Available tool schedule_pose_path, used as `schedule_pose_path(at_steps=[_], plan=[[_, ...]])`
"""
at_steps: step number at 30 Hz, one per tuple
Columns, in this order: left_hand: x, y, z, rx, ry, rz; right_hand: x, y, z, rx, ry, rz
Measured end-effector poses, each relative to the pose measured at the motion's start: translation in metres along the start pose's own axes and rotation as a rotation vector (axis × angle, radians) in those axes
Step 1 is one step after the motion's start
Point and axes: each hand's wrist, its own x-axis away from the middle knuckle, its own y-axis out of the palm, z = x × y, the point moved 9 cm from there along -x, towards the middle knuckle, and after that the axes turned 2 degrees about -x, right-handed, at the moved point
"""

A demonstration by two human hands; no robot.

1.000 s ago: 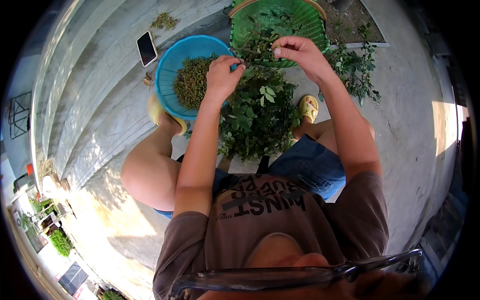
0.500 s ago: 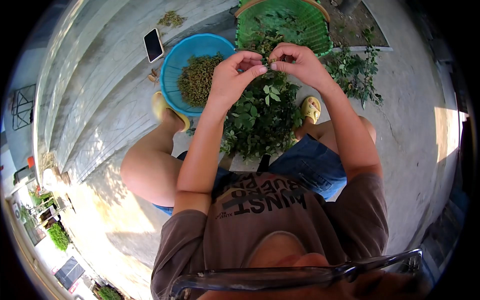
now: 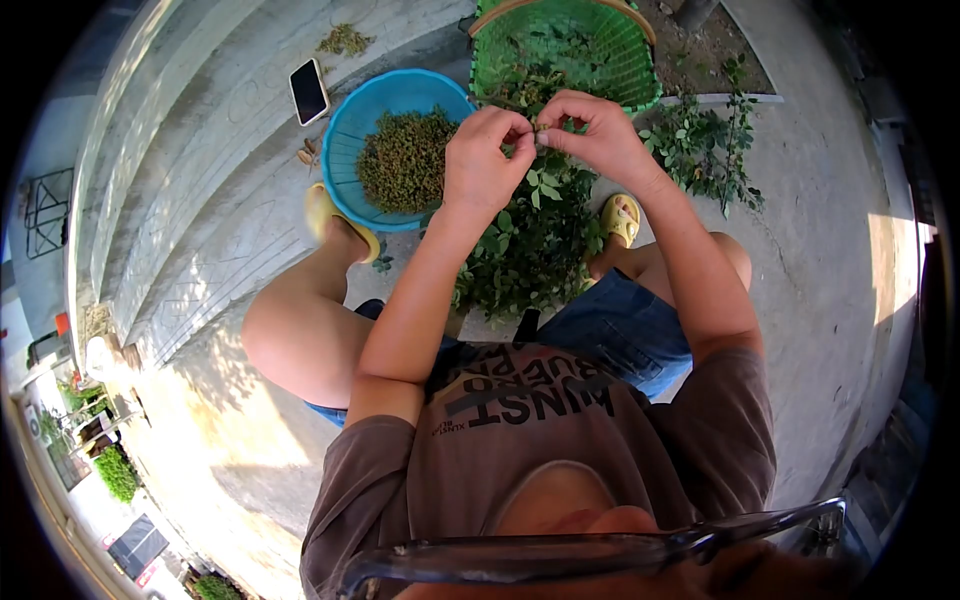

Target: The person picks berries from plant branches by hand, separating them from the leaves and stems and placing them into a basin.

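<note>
My left hand and my right hand meet above a heap of leafy green branches between my feet. Thumb and fingers of both are closed in a pinch, the tips almost touching. Between them is a small greenish sprig, mostly hidden by the fingers. Left of my hands, a blue plastic basin holds a mound of small greenish-brown berry clusters. Just beyond my hands stands a green woven basket with leafy bits inside.
A phone lies on the step beside the basin, near a small pile of plant bits. Cut leafy branches lie on the concrete at the right. My yellow slippers stand either side of the heap.
My left hand has moved slightly right and its fingers have curled in, closing the gap to my right hand. My right hand stays nearly in place.
</note>
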Motion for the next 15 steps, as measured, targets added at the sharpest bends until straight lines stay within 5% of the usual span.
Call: schedule_pose_path(at_steps=[5,7,10,15], plan=[[0.006,0.011,-0.02,0.264,-0.198,0.02,-0.001,0.001,0.003,0.004,-0.012,0.002],[0.015,0.034,-0.041,0.749,-0.47,-0.064,0.0,0.002,0.007,0.004,0.031,-0.016],[0.029,0.049,-0.05,1.055,-0.722,-0.101,-0.001,0.007,0.014,-0.029,0.045,-0.069],[0.038,0.058,-0.052,1.447,-0.838,-0.19,-0.005,0.02,0.006,-0.183,0.036,-0.171]])
